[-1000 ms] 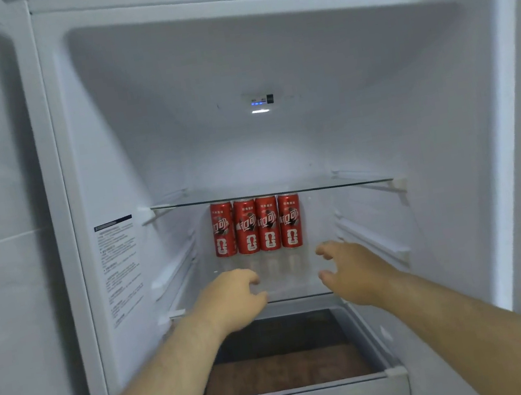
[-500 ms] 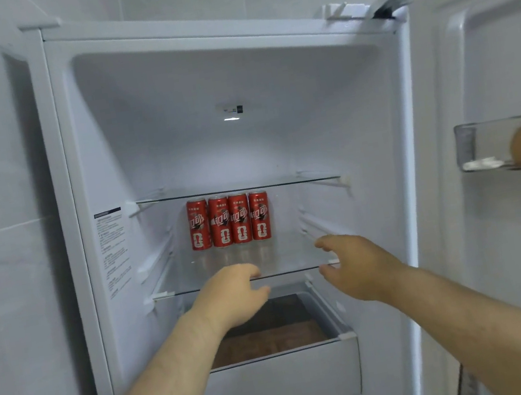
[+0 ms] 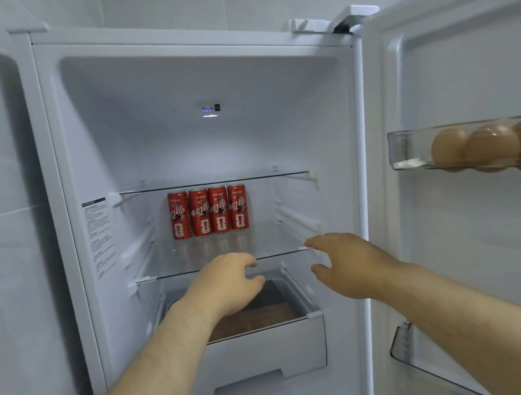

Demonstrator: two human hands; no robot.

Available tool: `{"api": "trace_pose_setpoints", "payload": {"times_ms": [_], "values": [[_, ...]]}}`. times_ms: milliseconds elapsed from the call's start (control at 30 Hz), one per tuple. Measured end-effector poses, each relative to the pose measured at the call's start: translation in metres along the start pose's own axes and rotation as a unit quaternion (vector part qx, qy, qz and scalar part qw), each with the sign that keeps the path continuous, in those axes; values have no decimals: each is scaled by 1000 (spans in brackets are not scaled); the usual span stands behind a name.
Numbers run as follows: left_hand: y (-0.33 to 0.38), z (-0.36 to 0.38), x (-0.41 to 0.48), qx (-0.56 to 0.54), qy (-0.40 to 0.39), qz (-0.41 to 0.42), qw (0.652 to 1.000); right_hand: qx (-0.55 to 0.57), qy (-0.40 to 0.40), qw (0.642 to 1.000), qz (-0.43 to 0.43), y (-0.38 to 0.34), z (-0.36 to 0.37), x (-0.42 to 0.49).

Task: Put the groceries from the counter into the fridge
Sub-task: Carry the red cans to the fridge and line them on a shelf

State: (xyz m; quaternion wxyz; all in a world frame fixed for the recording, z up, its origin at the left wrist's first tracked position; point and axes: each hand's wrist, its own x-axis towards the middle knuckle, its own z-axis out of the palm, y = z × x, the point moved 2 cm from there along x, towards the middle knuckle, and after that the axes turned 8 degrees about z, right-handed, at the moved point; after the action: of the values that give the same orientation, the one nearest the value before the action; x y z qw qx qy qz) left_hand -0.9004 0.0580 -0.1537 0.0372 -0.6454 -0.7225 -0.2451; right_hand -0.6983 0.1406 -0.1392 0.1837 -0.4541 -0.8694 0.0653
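The white fridge [image 3: 66, 228] stands open before me. Several red drink cans [image 3: 208, 211] stand in a row at the back of the lower glass shelf [image 3: 169, 274]. My left hand [image 3: 228, 284] hovers in front of that shelf's front edge, fingers loosely curled, holding nothing. My right hand [image 3: 348, 265] hangs beside it to the right, fingers relaxed and empty. Three brown eggs [image 3: 490, 147] lie in the clear bin [image 3: 397, 155] on the open door at the right.
Below the shelf a white drawer [image 3: 263, 350] sits with a brown bottom showing. An upper glass shelf [image 3: 215, 181] spans above the cans. A lower door bin [image 3: 410, 354] sits at the right. Tiled wall lies to the left.
My view has pulled back from the fridge and swung right, bringing the open door and its eggs into sight. Both hands have drawn back from the shelf, still empty.
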Motion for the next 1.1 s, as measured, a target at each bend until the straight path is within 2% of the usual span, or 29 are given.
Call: {"api": "trace_pose_setpoints", "payload": {"times_ms": [733, 1100], "values": [[147, -37, -126, 51, -10, 19, 998, -27, 35, 997, -66, 54, -74, -146], [235, -27, -167, 89, -18, 96, 991, -67, 55, 995, -42, 105, -121, -246]]}}
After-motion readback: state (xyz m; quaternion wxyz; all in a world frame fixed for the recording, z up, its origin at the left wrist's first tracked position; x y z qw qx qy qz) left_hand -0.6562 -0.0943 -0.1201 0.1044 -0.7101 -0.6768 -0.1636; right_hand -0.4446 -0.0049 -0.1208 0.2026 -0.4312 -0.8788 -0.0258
